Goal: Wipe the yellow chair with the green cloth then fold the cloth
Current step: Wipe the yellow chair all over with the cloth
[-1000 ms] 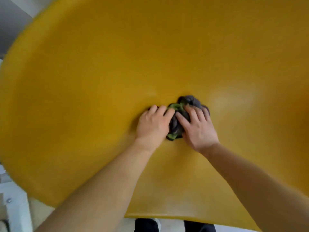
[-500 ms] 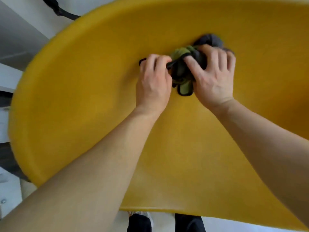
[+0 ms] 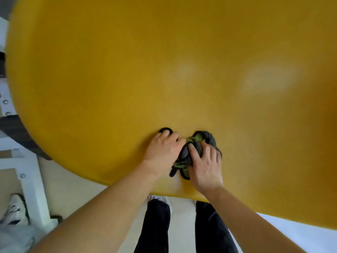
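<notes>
head | green cloth bunched, dark-edged | on yellow chair

- The yellow chair fills most of the frame, its seat glossy.
- A bunched green cloth lies on it, lower centre, near the edge.

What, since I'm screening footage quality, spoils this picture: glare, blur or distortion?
Head view: two pale glare patches on the yellow chair; wide-angle distortion bows its rim; overall blur softens the green cloth bunched between the left hand and right hand.
</notes>
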`<state>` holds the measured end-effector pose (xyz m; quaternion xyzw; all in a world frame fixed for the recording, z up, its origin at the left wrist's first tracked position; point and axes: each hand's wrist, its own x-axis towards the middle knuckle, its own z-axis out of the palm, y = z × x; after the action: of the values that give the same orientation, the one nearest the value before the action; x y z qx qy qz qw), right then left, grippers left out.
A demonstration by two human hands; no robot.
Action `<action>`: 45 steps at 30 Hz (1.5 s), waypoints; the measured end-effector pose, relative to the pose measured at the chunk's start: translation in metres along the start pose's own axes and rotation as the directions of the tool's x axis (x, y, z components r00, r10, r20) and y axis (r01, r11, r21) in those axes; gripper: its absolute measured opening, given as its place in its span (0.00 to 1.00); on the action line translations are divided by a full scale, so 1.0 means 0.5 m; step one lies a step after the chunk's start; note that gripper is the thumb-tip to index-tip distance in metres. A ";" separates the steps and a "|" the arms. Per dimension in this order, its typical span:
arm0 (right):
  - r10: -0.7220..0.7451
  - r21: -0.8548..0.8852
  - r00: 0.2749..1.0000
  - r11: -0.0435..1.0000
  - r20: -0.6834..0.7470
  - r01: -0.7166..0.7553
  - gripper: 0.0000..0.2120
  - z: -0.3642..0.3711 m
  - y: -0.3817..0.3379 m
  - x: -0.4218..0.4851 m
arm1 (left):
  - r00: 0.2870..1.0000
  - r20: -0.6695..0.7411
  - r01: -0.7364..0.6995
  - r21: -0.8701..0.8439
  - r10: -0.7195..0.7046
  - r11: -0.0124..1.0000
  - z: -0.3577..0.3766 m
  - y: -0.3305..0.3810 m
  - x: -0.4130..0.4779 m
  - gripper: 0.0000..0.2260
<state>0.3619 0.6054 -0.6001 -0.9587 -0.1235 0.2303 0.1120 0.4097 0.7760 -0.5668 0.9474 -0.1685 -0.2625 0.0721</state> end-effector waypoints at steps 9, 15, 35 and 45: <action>-0.190 0.101 0.981 0.976 -0.032 0.192 0.32 -0.065 -0.191 0.206 | 0.947 -0.242 0.277 0.290 -0.210 0.916 -0.196 -0.167 -0.023 0.14; 0.125 0.071 0.978 0.991 -0.164 -0.115 0.31 -0.095 -0.101 0.279 | 0.961 0.040 0.276 -0.253 -0.275 0.927 -0.176 -0.098 0.010 0.26; -0.172 0.957 0.944 0.126 0.281 -0.262 0.31 -0.399 -0.487 -0.004 | 0.731 0.116 0.121 -0.992 -0.672 -0.040 -0.357 -0.194 -0.429 0.31; -0.138 0.953 0.944 0.000 0.299 -0.302 0.14 -0.527 -0.516 0.062 | 0.861 0.219 0.244 -0.970 -0.458 -0.004 -0.436 -0.255 -0.419 0.21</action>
<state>0.4646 0.8163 -0.3138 -0.5537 0.1164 0.4023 0.7197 0.3906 0.9801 -0.3107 0.6797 0.2991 -0.2371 0.6264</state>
